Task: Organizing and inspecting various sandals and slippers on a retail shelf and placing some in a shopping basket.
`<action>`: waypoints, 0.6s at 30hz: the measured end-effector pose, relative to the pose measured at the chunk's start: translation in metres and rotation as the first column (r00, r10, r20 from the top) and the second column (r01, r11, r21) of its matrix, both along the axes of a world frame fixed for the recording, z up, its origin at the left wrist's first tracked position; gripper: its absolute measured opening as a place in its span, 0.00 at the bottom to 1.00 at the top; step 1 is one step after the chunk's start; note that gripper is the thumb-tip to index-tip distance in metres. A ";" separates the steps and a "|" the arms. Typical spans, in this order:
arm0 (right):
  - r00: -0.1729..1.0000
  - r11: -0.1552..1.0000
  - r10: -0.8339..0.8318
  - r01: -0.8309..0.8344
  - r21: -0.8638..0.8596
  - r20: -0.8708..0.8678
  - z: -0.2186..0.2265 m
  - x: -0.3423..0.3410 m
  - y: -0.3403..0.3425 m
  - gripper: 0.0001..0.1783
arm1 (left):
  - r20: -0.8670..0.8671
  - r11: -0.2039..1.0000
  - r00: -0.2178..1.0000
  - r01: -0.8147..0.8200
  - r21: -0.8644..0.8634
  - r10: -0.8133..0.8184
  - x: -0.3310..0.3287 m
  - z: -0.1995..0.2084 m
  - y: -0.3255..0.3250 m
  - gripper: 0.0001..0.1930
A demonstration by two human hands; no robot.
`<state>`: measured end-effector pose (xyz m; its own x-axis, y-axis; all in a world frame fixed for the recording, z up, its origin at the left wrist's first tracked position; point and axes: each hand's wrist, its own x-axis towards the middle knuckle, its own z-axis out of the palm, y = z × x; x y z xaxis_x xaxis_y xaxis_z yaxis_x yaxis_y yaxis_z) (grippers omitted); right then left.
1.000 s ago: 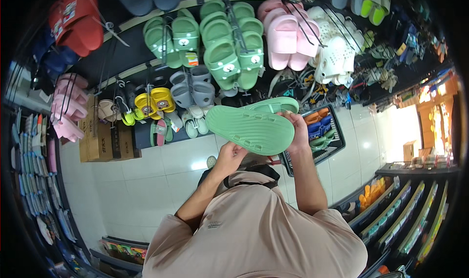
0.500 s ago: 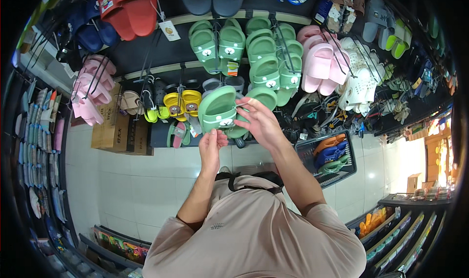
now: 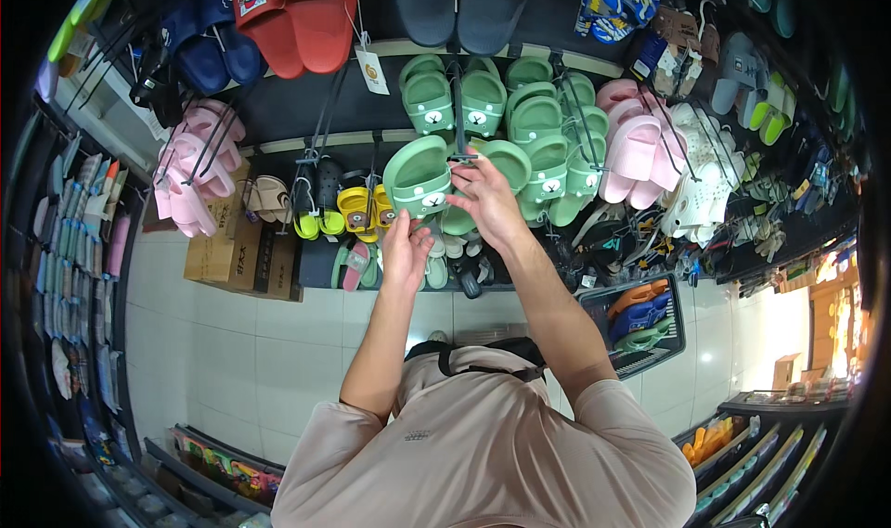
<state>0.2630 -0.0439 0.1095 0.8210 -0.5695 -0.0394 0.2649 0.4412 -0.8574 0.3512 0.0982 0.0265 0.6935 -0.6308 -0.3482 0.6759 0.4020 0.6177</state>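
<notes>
A pair of green slippers (image 3: 416, 177) with a white animal face on the strap is lifted up to the end of a dark metal display hook (image 3: 461, 155). My left hand (image 3: 406, 251) has its curled fingers and thumb on the lower edge of the left slipper. My right hand (image 3: 489, 205) grips the pair where the two slippers join, close to the hook's tip; its fingers partly cover the right slipper (image 3: 507, 165). Behind the hook tip hang more green slippers (image 3: 427, 101) of the same kind.
Pink slides (image 3: 640, 148) and white clogs (image 3: 698, 171) hang to the right, red slides (image 3: 299, 22) at upper left. A dark basket (image 3: 680, 341) with orange, blue and green footwear stands on the floor at right. Cardboard boxes (image 3: 218, 261) stand at lower left of the rack.
The rack now appears lower and shifted right in view. Both hands have brought the green slippers up against the hook's end, nearer the hanging green ones.
</notes>
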 end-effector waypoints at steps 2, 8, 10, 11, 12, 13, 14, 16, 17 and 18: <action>0.999 1.000 -0.026 0.026 -0.011 -0.026 0.000 0.008 -0.006 0.36 | -0.004 0.999 1.000 -0.002 -0.046 0.002 0.008 -0.005 -0.007 0.13; 0.991 0.996 -0.025 0.014 -0.085 -0.132 0.007 0.020 -0.015 0.37 | -0.032 0.989 0.999 -0.040 -0.144 0.036 0.028 -0.011 -0.022 0.13; 0.988 0.992 -0.020 0.000 -0.128 -0.155 0.012 0.025 -0.015 0.36 | -0.040 0.985 0.998 -0.057 -0.164 0.051 0.035 -0.011 -0.024 0.15; 0.984 0.986 -0.014 -0.016 -0.167 -0.179 0.013 0.028 -0.016 0.35 | -0.040 0.985 0.998 -0.055 -0.165 0.049 0.038 -0.010 -0.027 0.15; 0.984 0.986 -0.019 -0.011 -0.169 -0.176 0.010 0.032 -0.022 0.35 | -0.047 0.983 0.998 -0.053 -0.177 0.046 0.042 -0.009 -0.030 0.16; 0.978 0.975 -0.019 -0.028 -0.220 -0.207 0.004 0.037 -0.032 0.33 | -0.056 0.981 0.998 -0.051 -0.188 0.041 0.046 -0.009 -0.035 0.17; 0.971 0.962 -0.020 -0.046 -0.269 -0.237 -0.002 0.040 -0.041 0.31 | -0.054 0.981 0.998 -0.045 -0.189 0.036 0.050 -0.008 -0.042 0.17; 0.975 0.925 -0.033 -0.054 -0.375 -0.221 -0.008 0.046 -0.049 0.30 | -0.225 0.978 0.974 -0.050 -0.204 0.003 0.062 -0.013 -0.055 0.17; 0.978 0.876 -0.049 -0.056 -0.478 -0.204 -0.010 0.048 -0.051 0.28 | -0.224 0.978 0.975 -0.051 -0.204 0.004 0.066 -0.015 -0.061 0.17; 0.978 0.876 -0.091 -0.011 -0.482 -0.188 -0.009 0.049 -0.052 0.28 | -0.261 0.978 0.965 -0.056 -0.201 0.001 0.069 -0.016 -0.069 0.17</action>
